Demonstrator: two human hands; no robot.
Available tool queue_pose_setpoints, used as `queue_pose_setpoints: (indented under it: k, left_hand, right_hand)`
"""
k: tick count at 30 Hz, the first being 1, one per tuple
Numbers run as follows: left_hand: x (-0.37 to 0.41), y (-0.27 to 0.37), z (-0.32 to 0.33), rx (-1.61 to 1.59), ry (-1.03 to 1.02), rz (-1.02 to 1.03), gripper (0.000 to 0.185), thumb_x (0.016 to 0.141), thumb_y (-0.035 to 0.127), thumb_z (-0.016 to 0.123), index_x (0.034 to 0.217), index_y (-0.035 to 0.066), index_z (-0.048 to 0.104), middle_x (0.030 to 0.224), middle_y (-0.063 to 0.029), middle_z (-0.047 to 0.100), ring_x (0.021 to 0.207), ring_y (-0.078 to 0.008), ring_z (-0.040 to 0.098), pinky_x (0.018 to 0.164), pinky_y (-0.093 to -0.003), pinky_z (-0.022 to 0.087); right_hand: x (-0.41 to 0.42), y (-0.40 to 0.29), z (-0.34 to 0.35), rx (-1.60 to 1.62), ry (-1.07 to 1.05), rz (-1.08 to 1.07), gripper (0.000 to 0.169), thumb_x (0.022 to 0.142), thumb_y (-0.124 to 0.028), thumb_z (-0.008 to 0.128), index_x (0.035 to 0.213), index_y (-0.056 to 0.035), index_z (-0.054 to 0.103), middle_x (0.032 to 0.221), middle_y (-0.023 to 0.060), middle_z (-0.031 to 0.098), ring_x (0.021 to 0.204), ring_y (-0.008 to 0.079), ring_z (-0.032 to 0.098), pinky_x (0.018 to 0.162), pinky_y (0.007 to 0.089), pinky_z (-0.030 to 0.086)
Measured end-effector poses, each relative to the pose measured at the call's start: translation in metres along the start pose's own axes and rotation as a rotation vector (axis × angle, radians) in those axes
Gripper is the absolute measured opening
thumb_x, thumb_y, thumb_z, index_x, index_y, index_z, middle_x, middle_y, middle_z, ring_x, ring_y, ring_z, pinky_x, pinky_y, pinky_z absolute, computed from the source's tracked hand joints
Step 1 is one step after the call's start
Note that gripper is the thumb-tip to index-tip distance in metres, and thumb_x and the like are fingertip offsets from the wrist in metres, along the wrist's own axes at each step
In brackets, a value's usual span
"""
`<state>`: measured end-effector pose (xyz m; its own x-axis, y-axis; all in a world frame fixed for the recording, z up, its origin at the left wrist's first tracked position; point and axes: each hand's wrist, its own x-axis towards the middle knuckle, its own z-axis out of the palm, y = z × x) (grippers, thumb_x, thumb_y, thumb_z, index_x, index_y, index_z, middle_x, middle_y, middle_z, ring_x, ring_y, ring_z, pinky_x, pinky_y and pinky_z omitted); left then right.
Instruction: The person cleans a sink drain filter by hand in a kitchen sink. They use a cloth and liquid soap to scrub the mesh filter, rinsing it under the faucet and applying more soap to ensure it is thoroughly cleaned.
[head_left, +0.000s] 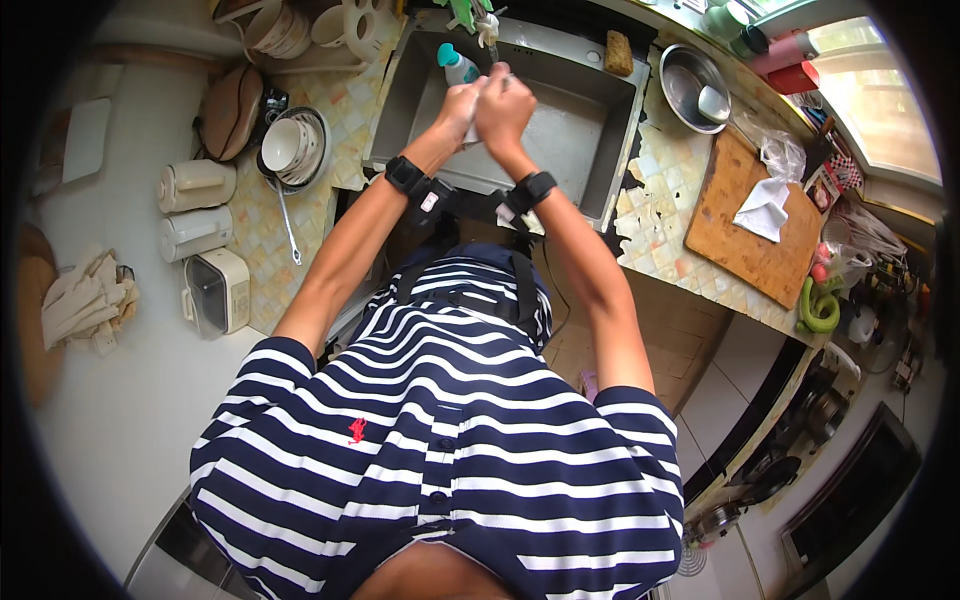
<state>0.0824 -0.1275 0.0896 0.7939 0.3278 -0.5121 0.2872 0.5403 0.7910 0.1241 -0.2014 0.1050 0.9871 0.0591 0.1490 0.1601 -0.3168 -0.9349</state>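
Note:
Both of my hands meet over a metal sink (570, 124), close below the tap (487, 31). My left hand (459, 111) is closed around a white cloth (472, 136), of which only a small part shows under the fingers. Pressed against it, my right hand (505, 103) is closed on the same cloth. A thin stream of water (493, 54) seems to fall from the tap onto the hands. Beside the left hand, a white pump bottle (459, 69) with a teal top stands in the sink.
A brown sponge (619, 54) lies on the sink's back right corner. To the right are a metal basin (694, 82) and a wooden cutting board (739, 232) bearing a white cloth (765, 210). Stacked bowls (289, 146), a kettle (196, 185) and a white jug (196, 233) stand at left.

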Motion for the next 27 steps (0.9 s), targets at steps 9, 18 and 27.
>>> queue_pose_setpoints:
  k: [9,18,27]
  left_hand:
    - [-0.003,0.014,0.002,-0.048,-0.019,0.213,0.031,0.097,0.03,0.049,0.105,0.002,0.06,0.091,0.0005,0.064,0.081,-0.0094,0.061,0.071,-0.0262,0.049]
    - [-0.017,-0.02,0.024,0.659,-0.07,0.574,0.023,0.091,0.019,0.054,0.092,-0.003,0.061,0.072,-0.0066,0.06,0.063,-0.0117,0.051,0.059,-0.0288,0.043]
    - [-0.013,-0.01,-0.011,0.238,0.347,0.067,0.051,0.089,0.045,0.055,0.117,0.003,0.058,0.107,-0.0086,0.062,0.094,-0.0223,0.059,0.091,-0.0408,0.046]
  right_hand:
    - [0.052,0.085,-0.034,0.019,-0.002,0.351,0.054,0.09,-0.043,0.053,0.068,0.0054,0.062,0.057,0.0192,0.058,0.053,0.0265,0.061,0.05,0.043,0.046]
    - [0.001,0.043,-0.071,1.161,-0.825,0.956,0.081,0.083,-0.071,0.043,0.122,0.0002,0.049,0.118,0.0165,0.055,0.108,0.0272,0.054,0.098,0.0429,0.039]
    - [-0.005,0.062,-0.071,1.265,-0.69,0.968,0.042,0.1,-0.033,0.033,0.126,-0.0036,0.047,0.124,0.0132,0.055,0.114,0.0305,0.055,0.099,0.0499,0.043]
